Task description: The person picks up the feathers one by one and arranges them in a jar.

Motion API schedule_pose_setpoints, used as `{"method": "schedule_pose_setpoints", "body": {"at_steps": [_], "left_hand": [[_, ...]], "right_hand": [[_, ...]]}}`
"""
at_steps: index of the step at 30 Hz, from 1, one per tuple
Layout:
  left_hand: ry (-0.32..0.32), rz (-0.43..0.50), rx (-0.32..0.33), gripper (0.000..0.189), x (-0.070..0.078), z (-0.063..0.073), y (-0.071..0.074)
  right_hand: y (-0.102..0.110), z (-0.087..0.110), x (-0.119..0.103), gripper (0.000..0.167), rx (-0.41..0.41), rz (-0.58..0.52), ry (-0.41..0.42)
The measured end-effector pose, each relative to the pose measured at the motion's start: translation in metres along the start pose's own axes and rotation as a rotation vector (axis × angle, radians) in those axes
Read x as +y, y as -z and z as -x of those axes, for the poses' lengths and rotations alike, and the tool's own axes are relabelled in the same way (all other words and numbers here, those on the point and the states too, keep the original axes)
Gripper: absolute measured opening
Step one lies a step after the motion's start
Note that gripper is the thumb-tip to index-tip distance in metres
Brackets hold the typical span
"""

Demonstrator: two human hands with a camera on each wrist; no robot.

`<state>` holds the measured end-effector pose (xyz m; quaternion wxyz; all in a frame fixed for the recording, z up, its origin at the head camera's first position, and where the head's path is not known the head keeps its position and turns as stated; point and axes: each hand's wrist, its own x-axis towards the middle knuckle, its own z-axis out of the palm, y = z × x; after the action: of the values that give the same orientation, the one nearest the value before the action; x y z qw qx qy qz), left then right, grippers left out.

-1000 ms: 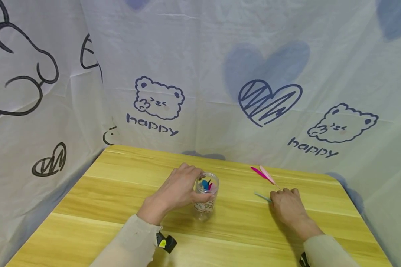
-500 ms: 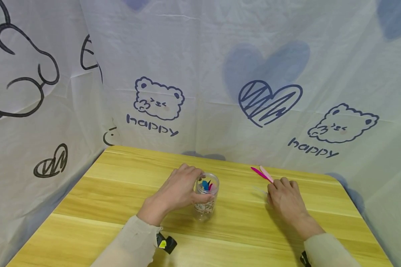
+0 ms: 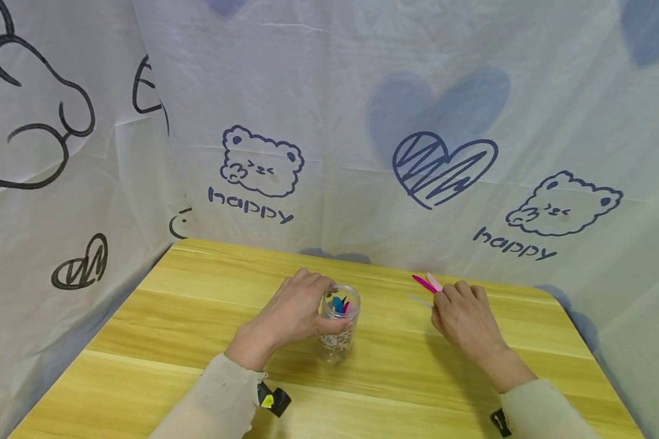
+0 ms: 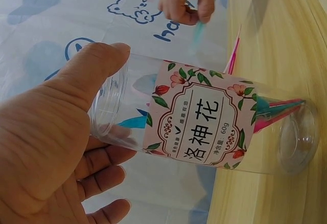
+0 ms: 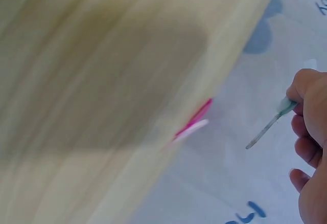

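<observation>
My left hand (image 3: 293,311) grips the rim of a clear plastic jar (image 3: 335,350), which stands upright on the table. A pink floral label (image 4: 202,116) wraps the jar. Inside are several feathers, among them a blue feather (image 4: 134,122) and pink ones. My right hand (image 3: 469,326) pinches a pale teal feather (image 5: 287,105) between thumb and fingers, off to the right of the jar. Its bare quill sticks out in the right wrist view. Just beyond this hand lie a magenta feather (image 3: 424,283) and a pale pink feather (image 3: 434,281), their lower ends hidden behind the fingers.
The wood-grain table (image 3: 208,280) ends at a white cloth (image 3: 340,201) printed with bears and hearts, hanging behind it. Another stretch of cloth (image 3: 132,183) closes off the left side.
My right hand has risen a little and shifted left with the teal feather, covering more of the two pink ones. The left hand and the jar have stayed put.
</observation>
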<state>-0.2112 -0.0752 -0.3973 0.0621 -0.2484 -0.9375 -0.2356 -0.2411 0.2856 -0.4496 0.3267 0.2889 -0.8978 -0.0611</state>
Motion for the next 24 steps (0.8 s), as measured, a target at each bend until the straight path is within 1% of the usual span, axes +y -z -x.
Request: {"method": "schedule_pose_setpoints", "body": {"at_steps": [9, 15, 19, 24], "left_hand": [[-0.005, -0.004, 0.003, 0.066, 0.000, 0.000, 0.000], [-0.017, -0.037, 0.003, 0.068, 0.000, 0.000, 0.000], [-0.024, -0.064, 0.002, 0.069, 0.000, 0.000, 0.001], [-0.018, -0.061, -0.002, 0.069, 0.000, -0.001, 0.002]], "right_hand": [[0.022, -0.023, -0.019, 0.016, 0.089, -0.060, 0.025], [0.038, -0.040, -0.034, 0.013, 0.122, -0.114, 0.016], [0.048, -0.052, -0.046, 0.011, 0.152, -0.160, 0.017], [0.061, -0.070, -0.062, 0.011, 0.210, -0.247, 0.019]]}}
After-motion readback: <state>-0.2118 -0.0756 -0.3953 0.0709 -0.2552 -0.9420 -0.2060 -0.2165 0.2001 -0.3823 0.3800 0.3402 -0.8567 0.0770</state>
